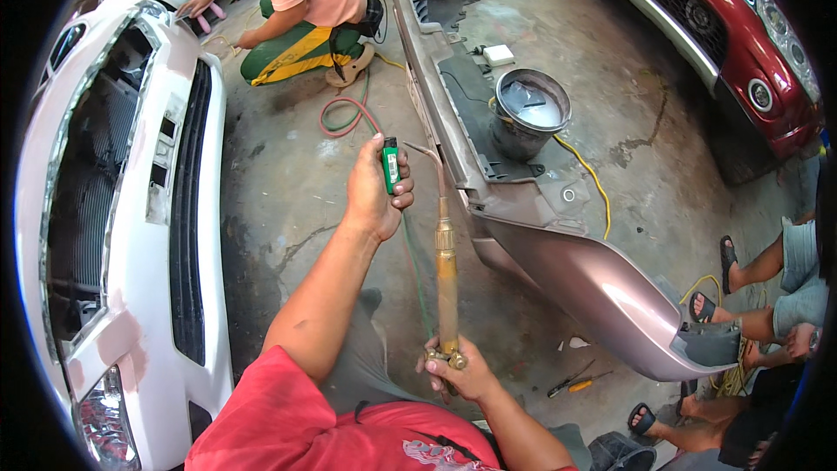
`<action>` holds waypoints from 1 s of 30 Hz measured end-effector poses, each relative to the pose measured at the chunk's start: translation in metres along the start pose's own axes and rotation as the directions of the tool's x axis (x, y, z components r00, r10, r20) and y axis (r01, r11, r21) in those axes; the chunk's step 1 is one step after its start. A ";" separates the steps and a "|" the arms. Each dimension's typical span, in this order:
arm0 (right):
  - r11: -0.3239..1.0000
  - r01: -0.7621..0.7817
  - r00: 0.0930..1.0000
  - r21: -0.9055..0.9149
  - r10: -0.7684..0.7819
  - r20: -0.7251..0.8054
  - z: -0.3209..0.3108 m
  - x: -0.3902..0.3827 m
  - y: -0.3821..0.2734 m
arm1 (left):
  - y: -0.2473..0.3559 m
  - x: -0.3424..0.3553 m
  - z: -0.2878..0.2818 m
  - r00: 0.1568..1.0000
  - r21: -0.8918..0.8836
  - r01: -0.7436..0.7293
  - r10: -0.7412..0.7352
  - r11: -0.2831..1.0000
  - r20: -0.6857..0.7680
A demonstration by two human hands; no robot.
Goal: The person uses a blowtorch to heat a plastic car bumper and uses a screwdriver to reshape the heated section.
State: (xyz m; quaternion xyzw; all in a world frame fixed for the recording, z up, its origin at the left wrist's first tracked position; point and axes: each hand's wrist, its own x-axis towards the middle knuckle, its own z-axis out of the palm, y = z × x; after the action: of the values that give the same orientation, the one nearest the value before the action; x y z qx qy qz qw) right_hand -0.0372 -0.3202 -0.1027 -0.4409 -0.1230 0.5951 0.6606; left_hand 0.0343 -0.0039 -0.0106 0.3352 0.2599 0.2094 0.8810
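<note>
My left hand (pixel 377 187) is closed around a green lighter (pixel 391 166), held upright with its dark top upward and the thumb near that top. In my right hand (pixel 462 371) is a brass gas welding torch (pixel 447 288), gripped low by its valve knobs. The torch points away from me, and its bent copper tip (pixel 427 152) curves left to just beside the lighter. No flame shows at the tip. Right of the torch lies a detached pinkish-silver car bumper (pixel 580 283), bare inner side up at its far part.
A white car front (pixel 166 270) with primer patches stands at left. Ahead, a person (pixel 309 9) squats beside it near a red and green hose (pixel 349 118). A bucket of water (pixel 527 122) stands inside the bumper. A red car (pixel 741 44) and people's sandalled feet (pixel 702 305) are at right.
</note>
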 end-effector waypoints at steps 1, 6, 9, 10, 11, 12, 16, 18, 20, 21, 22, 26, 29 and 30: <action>1.000 0.022 1.000 -0.001 -0.022 0.016 0.000 0.002 -0.002 | -0.003 -0.001 0.001 1.000 -0.012 -0.009 0.008 1.000 -0.008; 0.999 0.032 0.999 -0.013 -0.032 0.039 0.004 0.003 -0.014 | -0.011 -0.008 0.003 0.999 -0.022 0.039 -0.040 0.999 -0.030; 0.998 0.062 0.996 -0.004 -0.062 0.067 0.005 0.000 -0.023 | -0.024 -0.037 0.010 0.989 0.011 0.147 -0.146 0.989 -0.038; 0.999 0.054 0.995 0.011 -0.054 0.082 0.003 -0.002 -0.027 | -0.029 -0.054 0.008 0.972 0.041 0.230 -0.231 0.972 0.026; 1.000 0.027 0.996 -0.016 -0.025 0.080 0.001 -0.004 -0.032 | -0.034 -0.067 0.006 0.946 0.085 0.317 -0.321 0.945 0.048; 0.999 -0.020 0.996 -0.030 0.022 0.087 -0.002 -0.006 -0.037 | -0.038 -0.081 0.004 0.921 0.114 0.331 -0.347 0.937 0.176; 0.976 -0.123 0.990 -0.177 0.134 0.050 -0.004 -0.005 -0.047 | -0.048 -0.105 -0.012 0.863 0.184 0.377 -0.416 0.908 0.287; 0.950 0.254 0.967 -0.182 -0.255 0.018 0.000 -0.001 -0.044 | -0.054 -0.100 -0.016 0.892 0.140 0.378 -0.400 0.915 0.209; 0.924 0.354 0.935 -0.144 -0.355 0.015 0.001 -0.002 -0.039 | -0.060 -0.092 -0.017 0.907 0.101 0.402 -0.411 0.910 0.097; 0.951 0.293 0.956 -0.098 -0.289 0.048 -0.001 -0.004 -0.038 | -0.062 -0.089 -0.017 0.906 0.071 0.420 -0.422 0.905 0.024; 0.969 0.246 0.965 -0.026 -0.242 0.104 -0.003 -0.005 -0.036 | -0.066 -0.088 -0.016 0.911 0.107 0.411 -0.411 0.905 -0.024; 0.985 0.174 0.978 0.006 -0.173 0.113 -0.011 -0.004 -0.029 | -0.075 -0.085 -0.016 0.900 0.217 0.435 -0.427 0.874 -0.084; 0.986 0.160 0.984 0.035 -0.163 0.079 -0.013 0.001 -0.024 | -0.082 -0.083 -0.019 0.900 0.257 0.437 -0.420 0.862 -0.121; 0.987 0.153 0.984 0.058 -0.157 0.081 -0.013 0.002 -0.023 | -0.084 -0.081 -0.020 0.900 0.265 0.437 -0.418 0.860 -0.127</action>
State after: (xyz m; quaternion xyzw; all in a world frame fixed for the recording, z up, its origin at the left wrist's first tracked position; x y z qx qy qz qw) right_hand -0.0124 -0.3219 -0.0946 -0.3871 -0.1696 0.5631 0.7101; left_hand -0.0249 -0.0959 -0.0564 0.3861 0.3837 -0.0202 0.8386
